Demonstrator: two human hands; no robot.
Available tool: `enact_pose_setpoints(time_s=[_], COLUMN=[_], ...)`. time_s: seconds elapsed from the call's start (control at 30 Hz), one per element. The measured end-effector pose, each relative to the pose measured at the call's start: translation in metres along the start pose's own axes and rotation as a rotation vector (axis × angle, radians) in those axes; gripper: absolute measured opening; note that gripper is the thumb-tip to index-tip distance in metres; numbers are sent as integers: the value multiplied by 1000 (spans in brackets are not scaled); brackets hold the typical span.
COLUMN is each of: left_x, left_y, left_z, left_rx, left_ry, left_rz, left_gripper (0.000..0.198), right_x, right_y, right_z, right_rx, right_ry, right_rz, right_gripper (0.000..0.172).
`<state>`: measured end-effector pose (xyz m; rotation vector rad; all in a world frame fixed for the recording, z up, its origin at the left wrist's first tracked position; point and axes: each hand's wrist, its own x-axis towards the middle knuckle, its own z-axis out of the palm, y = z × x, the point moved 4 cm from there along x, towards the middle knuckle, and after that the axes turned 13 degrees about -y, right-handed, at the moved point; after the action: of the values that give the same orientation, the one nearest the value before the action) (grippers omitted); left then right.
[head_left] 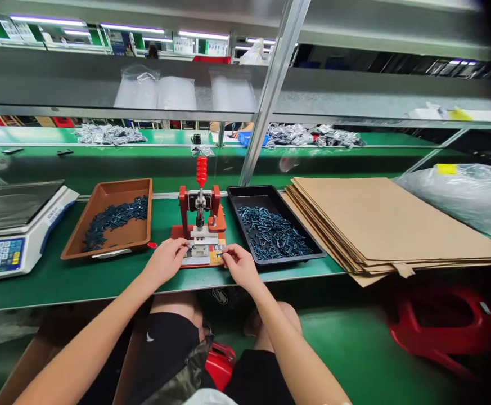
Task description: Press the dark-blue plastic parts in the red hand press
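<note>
A small red toggle press with an upright ribbed red handle stands on the green bench in front of me. My left hand is at the left side of its metal fixture, fingertips pinched on a small dark piece too tiny to name. On the fixture's right, my right hand has thumb and fingers pinched together near the base plate; what they hold, if anything, cannot be made out. To the left lies a brown tray of flat dark-blue parts. A black tray with many thin blue pieces sits to the right.
A weighing scale stands at the far left. Stacked cardboard sheets and a clear plastic bag bundle lie on the right. A metal post rises behind the press. A red stool is on the floor.
</note>
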<state>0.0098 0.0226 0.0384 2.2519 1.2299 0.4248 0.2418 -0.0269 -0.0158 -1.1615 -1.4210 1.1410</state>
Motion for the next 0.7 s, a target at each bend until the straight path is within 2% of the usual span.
enact_pose_setpoints(time_s=[0.13, 0.27, 0.37, 0.53, 0.7], left_x=[22, 35, 38, 40, 40], left_y=[-1, 3, 6, 5, 6], left_z=[11, 18, 22, 21, 19], left_rx=[92, 180, 211, 131, 82], left_ry=[81, 57, 39, 75, 2], left_rz=[12, -23, -56, -140, -83], left_gripper=[30, 20, 20, 20, 18], right_x=[2, -1, -2, -2, -4], right_y=[19, 15, 12, 13, 11], right_z=[0, -7, -7, -5, -4], right_rx=[23, -181, -292, -323, -338], right_ry=[67, 141, 136, 113, 116], right_rz=[8, -101, -123, -108, -122], right_gripper=[23, 17, 16, 15, 14])
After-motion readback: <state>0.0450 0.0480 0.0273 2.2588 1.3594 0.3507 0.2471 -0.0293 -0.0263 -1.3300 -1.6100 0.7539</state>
